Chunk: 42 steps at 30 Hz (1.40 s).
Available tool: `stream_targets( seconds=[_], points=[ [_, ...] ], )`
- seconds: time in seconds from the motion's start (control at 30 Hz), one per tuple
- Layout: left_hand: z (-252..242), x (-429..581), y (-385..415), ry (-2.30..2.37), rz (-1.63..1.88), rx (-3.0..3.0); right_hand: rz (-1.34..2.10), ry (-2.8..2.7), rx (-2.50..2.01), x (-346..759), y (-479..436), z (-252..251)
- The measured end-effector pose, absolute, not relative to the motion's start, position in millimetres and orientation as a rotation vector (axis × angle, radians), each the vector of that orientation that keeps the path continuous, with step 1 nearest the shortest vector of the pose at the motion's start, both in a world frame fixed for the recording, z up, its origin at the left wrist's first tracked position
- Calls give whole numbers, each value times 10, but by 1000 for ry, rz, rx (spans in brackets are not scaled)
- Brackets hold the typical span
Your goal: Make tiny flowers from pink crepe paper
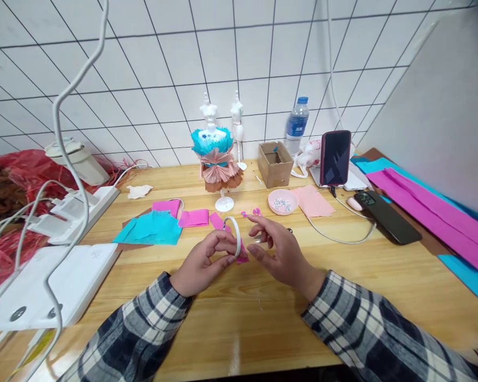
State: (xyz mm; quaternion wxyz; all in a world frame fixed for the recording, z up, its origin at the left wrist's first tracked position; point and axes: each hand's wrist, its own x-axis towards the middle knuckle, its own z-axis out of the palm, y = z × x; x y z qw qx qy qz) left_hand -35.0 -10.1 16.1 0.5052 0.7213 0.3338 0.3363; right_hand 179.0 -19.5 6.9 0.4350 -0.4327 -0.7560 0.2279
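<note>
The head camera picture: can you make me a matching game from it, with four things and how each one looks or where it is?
1. Ring
2. Bottle
3. Bowl
4. Box

A. Blue cap on top
B. Brown, open at the top
C. Held in the left hand
D. Pink, with shiny bits inside

Right pairs: 1-C, 2-A, 3-D, 4-B

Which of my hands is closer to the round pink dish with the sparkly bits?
Your right. The right hand is on the near side of the pink dish, not touching it; the left hand, holding a white ring, is farther away, to the left.
</note>
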Motion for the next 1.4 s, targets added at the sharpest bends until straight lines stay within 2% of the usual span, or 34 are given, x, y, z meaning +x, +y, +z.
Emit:
stream_targets(
  seconds=[0.53, 0.73, 0.93, 1.17, 1.4],
  points=[
    [178, -344, -55, 856, 650, 2336, 550, -1858, -963, 1757, -209, 73],
    [223, -329, -48, 822, 651, 2348, 602, -1754, -1016, 1762, -205, 89],
    [182, -318, -44, 807, 643, 2308, 491, -1765, -1033, 1755, -195, 90],
    [191, -319, -61, 877, 621, 2235, 498, -1673, -1038, 1802, -213, 128],
    [141, -341, -69, 1049, 645, 2332, 493, -1819, -1030, 1739, -256, 104]
  ],
)
